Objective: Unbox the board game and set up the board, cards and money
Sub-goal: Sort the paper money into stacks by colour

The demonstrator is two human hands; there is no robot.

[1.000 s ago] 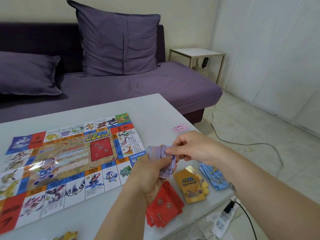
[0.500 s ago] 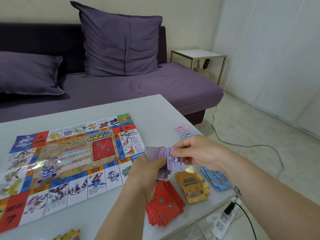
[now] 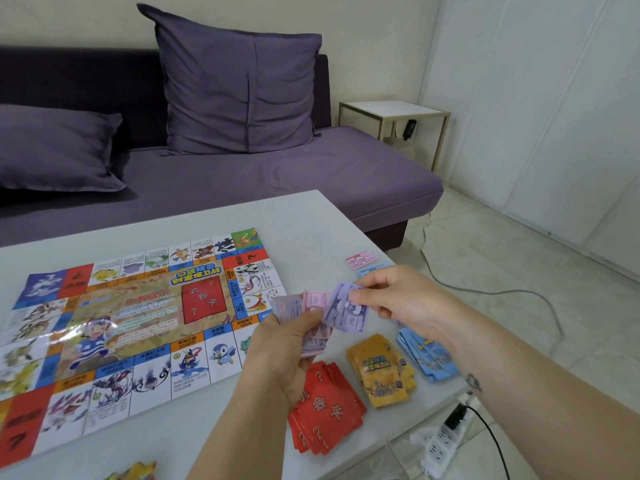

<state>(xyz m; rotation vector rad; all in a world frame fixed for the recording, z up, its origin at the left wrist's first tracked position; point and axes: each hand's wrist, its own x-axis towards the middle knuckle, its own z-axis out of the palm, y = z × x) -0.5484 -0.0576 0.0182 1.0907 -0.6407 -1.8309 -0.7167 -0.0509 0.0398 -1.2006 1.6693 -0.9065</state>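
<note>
A dark purple sofa [image 3: 242, 188] stands against a cream wall [image 3: 86, 19]. On it are an upright cushion [image 3: 239, 95] and, at the left, a lying cushion [image 3: 55, 147]. Beside the sofa is a small white side table [image 3: 391, 108]. The floor [image 3: 502, 265] has pale tiles, and a white power strip [image 3: 441, 445] lies on it.

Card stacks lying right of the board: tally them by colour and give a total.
Red question-mark paper card stack: 1
Yellow illustrated paper card stack: 1
Light blue paper card stack: 1
Total: 3

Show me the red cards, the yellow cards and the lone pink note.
red cards [image 3: 323, 408], head view, top card's face
yellow cards [image 3: 381, 370], head view, top card's middle
pink note [image 3: 360, 259], head view, its centre
</note>
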